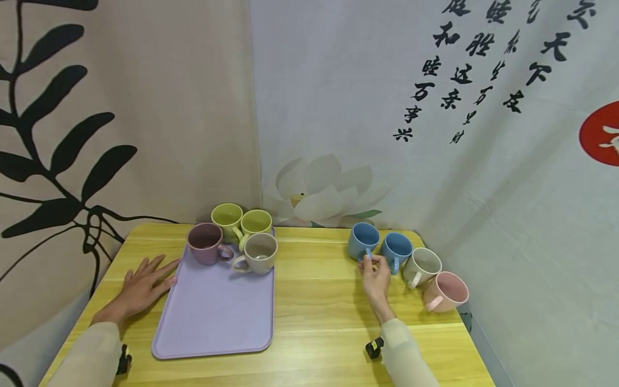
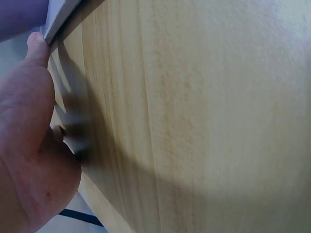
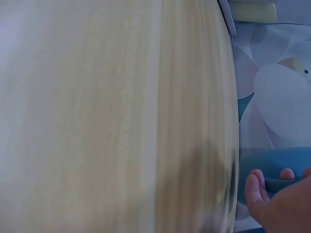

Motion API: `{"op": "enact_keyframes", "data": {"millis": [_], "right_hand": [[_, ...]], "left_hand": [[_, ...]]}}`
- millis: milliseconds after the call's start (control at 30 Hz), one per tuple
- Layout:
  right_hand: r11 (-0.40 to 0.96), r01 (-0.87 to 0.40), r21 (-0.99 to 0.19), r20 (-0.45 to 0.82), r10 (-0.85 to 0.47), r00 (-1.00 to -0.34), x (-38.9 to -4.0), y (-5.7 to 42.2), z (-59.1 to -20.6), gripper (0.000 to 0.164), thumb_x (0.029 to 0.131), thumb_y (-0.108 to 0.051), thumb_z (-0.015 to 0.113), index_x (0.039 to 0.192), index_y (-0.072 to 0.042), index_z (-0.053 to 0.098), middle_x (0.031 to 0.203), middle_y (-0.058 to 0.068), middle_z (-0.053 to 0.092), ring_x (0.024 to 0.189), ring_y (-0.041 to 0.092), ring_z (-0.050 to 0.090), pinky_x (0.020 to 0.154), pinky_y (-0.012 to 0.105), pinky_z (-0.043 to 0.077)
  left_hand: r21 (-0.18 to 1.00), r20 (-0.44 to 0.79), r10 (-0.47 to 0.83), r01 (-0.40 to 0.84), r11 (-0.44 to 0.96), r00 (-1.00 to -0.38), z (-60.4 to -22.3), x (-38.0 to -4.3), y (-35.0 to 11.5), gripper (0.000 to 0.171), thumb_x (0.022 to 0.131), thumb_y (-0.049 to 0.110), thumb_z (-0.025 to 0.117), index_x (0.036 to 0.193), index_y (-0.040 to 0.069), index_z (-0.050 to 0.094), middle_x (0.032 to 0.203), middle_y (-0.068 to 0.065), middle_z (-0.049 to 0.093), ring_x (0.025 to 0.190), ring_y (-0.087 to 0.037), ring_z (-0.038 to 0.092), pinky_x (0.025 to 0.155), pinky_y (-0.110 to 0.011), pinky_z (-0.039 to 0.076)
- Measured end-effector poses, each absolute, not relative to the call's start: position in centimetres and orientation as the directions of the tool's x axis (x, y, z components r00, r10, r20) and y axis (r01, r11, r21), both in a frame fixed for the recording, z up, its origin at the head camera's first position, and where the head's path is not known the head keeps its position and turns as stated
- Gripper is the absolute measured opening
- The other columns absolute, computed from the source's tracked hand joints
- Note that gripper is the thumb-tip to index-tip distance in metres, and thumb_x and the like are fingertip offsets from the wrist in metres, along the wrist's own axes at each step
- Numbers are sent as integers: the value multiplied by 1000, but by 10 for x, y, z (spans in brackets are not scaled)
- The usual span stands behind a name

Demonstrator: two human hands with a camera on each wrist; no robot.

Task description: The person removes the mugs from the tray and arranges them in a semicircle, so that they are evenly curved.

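Observation:
My left hand [image 1: 145,287] lies with spread, straight fingers at the left edge of the lavender tray [image 1: 217,322], fingertips touching its rim. A purple mug [image 1: 205,247], a beige mug [image 1: 261,255] and two green mugs [image 1: 226,217] stand together at the tray's far end. Over on the right, my right hand [image 1: 376,279] pinches the handle of the leftmost blue mug [image 1: 362,239]. In the right wrist view, fingers curl at that blue mug's handle [image 3: 279,184]. Beside it stands a second blue mug [image 1: 397,247].
A white mug [image 1: 424,263] and a pink mug [image 1: 447,293] continue the row along the table's right edge. The wooden table [image 1: 314,322] backs onto a curtain printed with a flower and lettering. A plant pattern [image 1: 63,204] covers the cloth at left.

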State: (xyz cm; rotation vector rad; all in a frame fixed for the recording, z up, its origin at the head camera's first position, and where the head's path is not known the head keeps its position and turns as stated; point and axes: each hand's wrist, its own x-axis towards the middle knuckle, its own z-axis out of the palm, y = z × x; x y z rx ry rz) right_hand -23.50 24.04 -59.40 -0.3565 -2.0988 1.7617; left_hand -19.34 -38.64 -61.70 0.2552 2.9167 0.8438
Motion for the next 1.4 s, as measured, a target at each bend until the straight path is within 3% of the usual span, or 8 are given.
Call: {"op": "enact_keyframes", "data": {"millis": [333,567,833,1100,1200,1300,1400], "right_hand": [[227,-29,-973,135,471,-872,-240,243,-598,16,113,-8,66,121,6,65,112,39,76,87,22,84,90,43,72],[245,-24,-969,145,488,-861,-241,245,-601,18,113,-9,66,121,7,65,110,38,77,84,18,83,86,37,72],[250,-3,-968,129,492,-861,-243,247,-602,18,115,-12,64,122,5,65,114,38,78,93,30,85,84,27,70],[267,8,-964,129,491,-862,-243,246,-604,20,116,-13,64,125,5,64,116,35,78,104,44,84,90,37,72],[276,7,-961,135,490,-861,-242,246,-605,20,115,-10,64,128,6,64,119,33,76,109,50,82,86,25,69],[294,3,-956,148,490,-859,-241,245,-606,22,113,-8,66,130,6,64,122,30,73,110,50,81,79,10,59],[309,1,-951,160,496,-853,-240,245,-606,25,111,-7,70,131,6,65,123,29,73,105,44,81,77,7,54]], "left_hand": [[536,-48,190,135,833,-981,-620,-195,-388,66,119,50,53,176,19,41,180,-44,18,161,-81,4,118,-99,1],[543,-40,197,144,827,-980,-620,-195,-389,66,119,50,53,176,19,41,180,-44,18,161,-81,5,118,-99,0],[548,-32,198,149,823,-980,-619,-194,-388,65,119,48,54,175,18,42,180,-44,19,161,-82,5,118,-99,1],[546,-30,199,151,824,-979,-619,-195,-388,64,119,47,55,175,19,43,179,-44,19,160,-82,6,118,-99,2],[546,-33,198,148,824,-980,-619,-194,-388,64,119,47,55,175,19,42,179,-44,19,161,-82,6,118,-99,2],[547,-32,197,148,824,-980,-618,-194,-387,64,119,47,55,175,19,42,180,-44,19,161,-81,6,118,-99,2],[549,-30,197,149,823,-980,-619,-194,-387,64,119,46,55,175,20,42,180,-44,19,161,-81,6,118,-99,2]]}}
